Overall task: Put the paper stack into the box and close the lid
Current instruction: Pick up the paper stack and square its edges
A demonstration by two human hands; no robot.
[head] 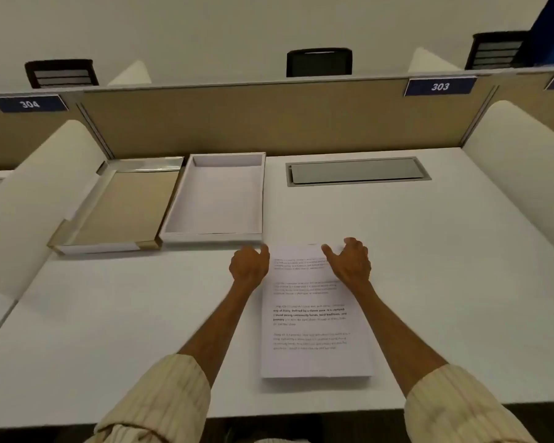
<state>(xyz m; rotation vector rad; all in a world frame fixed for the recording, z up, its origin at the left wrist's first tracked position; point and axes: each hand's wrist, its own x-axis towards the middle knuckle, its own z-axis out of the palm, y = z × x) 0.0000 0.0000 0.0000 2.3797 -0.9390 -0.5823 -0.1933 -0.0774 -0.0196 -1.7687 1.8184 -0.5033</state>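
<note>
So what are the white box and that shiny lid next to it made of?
The white box looks like matte cardboard: thin, straight folded walls and no shine. The lid beside it also seems cardboard, with a dull tan inside, but its rim and corners gleam, so probably a glossy metallic foil or coated paper wrap. From one view, that can't be told for certain.

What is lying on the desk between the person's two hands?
In the head view, the far end of the printed paper stack lies between the left hand and right hand.
</note>
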